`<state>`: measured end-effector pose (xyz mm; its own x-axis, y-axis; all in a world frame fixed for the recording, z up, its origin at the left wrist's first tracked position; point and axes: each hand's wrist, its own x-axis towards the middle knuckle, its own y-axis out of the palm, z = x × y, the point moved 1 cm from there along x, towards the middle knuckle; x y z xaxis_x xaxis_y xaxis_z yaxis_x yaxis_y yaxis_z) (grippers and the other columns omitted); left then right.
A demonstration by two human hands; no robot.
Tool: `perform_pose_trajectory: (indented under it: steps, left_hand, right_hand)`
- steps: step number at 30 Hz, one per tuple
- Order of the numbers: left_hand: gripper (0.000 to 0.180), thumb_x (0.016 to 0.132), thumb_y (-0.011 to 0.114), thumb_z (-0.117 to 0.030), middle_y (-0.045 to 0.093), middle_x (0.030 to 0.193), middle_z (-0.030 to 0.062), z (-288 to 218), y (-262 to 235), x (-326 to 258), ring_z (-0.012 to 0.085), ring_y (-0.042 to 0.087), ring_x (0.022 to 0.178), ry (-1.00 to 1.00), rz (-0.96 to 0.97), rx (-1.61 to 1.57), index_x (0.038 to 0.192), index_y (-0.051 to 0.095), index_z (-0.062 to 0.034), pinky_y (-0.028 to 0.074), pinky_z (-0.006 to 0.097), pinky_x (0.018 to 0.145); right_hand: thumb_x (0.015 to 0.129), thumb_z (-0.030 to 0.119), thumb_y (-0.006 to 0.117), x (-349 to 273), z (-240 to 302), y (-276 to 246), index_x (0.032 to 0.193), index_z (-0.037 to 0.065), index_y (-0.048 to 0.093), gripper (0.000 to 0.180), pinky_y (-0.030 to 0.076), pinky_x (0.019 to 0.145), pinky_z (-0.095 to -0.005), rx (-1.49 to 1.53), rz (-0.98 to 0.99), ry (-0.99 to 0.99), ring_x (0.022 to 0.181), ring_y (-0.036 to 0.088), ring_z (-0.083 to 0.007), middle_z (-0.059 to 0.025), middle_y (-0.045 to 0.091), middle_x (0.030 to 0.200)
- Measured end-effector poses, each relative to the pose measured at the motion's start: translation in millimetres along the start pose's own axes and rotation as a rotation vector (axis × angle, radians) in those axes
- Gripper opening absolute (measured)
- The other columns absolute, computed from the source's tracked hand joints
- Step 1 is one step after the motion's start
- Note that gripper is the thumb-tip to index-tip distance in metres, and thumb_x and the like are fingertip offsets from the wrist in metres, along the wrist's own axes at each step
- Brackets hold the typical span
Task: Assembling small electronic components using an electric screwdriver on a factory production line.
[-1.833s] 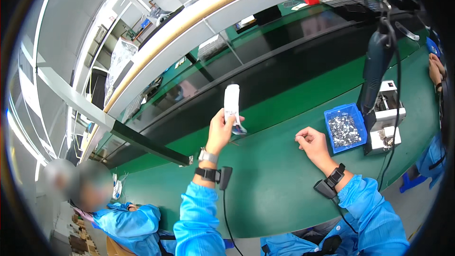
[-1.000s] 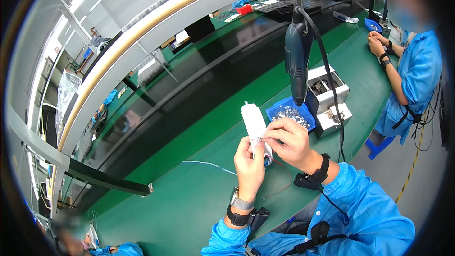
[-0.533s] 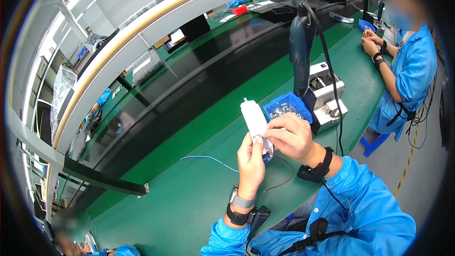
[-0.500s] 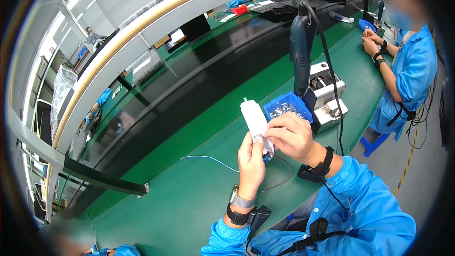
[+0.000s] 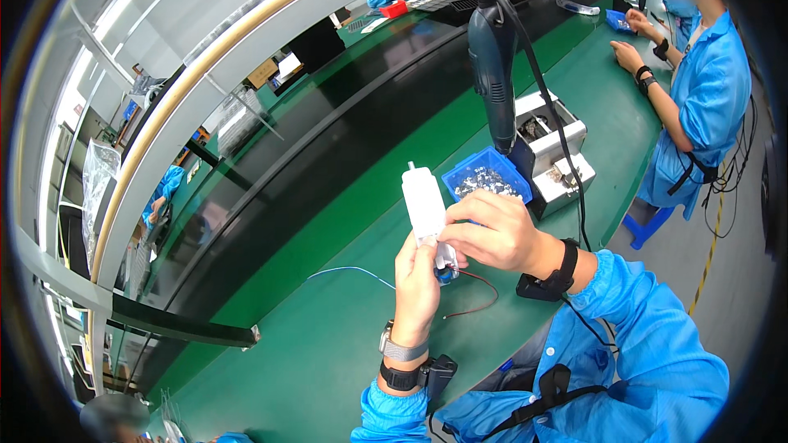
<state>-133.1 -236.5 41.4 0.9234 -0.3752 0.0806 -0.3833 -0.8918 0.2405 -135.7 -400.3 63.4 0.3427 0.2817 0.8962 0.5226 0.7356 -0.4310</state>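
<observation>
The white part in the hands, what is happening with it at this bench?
A person in a blue coat holds a white plastic part upright over the green bench. The left hand grips its lower end, and the right hand pinches it from the side. Thin blue and red wires trail from its base onto the bench. A blue tray of small metal pieces sits behind, under a hanging electric screwdriver. Another person works further along.

The white motor housing (image 5: 425, 207) looked smooth, matt plastic — the blue bin (image 5: 486, 184) glossy plastic, the green desk (image 5: 312, 336) matt and even.
</observation>
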Motion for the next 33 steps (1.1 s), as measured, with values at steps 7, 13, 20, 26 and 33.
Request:
perform_pose_trajectory:
  steps: [7,13,20,26,33]
  left_hand:
    - [0.033,0.104,0.035,-0.017,0.065,0.091,0.0101,-1,5,-5,0.0165,0.065,0.076,-0.007,-0.056,0.042,0.123,0.053,0.0036,0.055,0.030,0.070]
    - [0.032,0.104,0.034,-0.016,0.065,0.089,0.0099,0,8,-3,0.0163,0.064,0.076,0.067,-0.092,0.094,0.119,0.054,0.0033,0.054,0.029,0.070]
    - [0.033,0.103,0.034,-0.019,0.063,0.080,0.0099,-2,-1,0,0.0174,0.062,0.068,0.011,-0.106,0.049,0.113,0.055,0.0036,0.052,0.031,0.065]
    - [0.036,0.101,0.033,-0.020,0.064,0.078,0.0113,-8,5,-2,0.0197,0.063,0.067,-0.006,-0.110,0.081,0.109,0.057,0.0050,0.053,0.033,0.062]
    - [0.034,0.101,0.035,-0.016,0.066,0.082,0.0123,-15,15,-9,0.0197,0.064,0.070,-0.040,-0.116,-0.011,0.111,0.058,0.0058,0.053,0.032,0.064]
  right_hand:
    - [0.074,0.010,0.075,-1,7,2,0.090,0.007,0.068,0.018,0.051,0.060,-0.0313,-0.016,-0.010,0.094,0.074,0.060,-0.0215,-0.0036,0.063,0.091]
    - [0.071,0.009,0.075,-4,8,6,0.090,0.007,0.068,0.020,0.052,0.061,-0.0315,-0.029,-0.035,0.114,0.076,0.061,-0.0220,-0.0045,0.063,0.091]
    - [0.087,0.000,0.060,9,-17,-21,0.102,0.002,0.066,0.017,0.048,0.077,-0.0351,0.201,-0.374,0.083,0.086,0.061,-0.0243,-0.0092,0.064,0.094]
    - [0.101,0.030,0.051,72,-57,-42,0.142,-0.004,0.040,0.055,0.043,0.102,-0.0348,0.788,-0.480,0.467,0.118,0.057,-0.0209,-0.0169,0.056,0.130]
    - [0.085,0.022,0.072,93,-67,-95,0.121,0.002,0.059,0.043,0.054,0.067,-0.0270,0.675,-0.033,0.674,0.078,0.062,-0.0098,-0.0022,0.063,0.088]
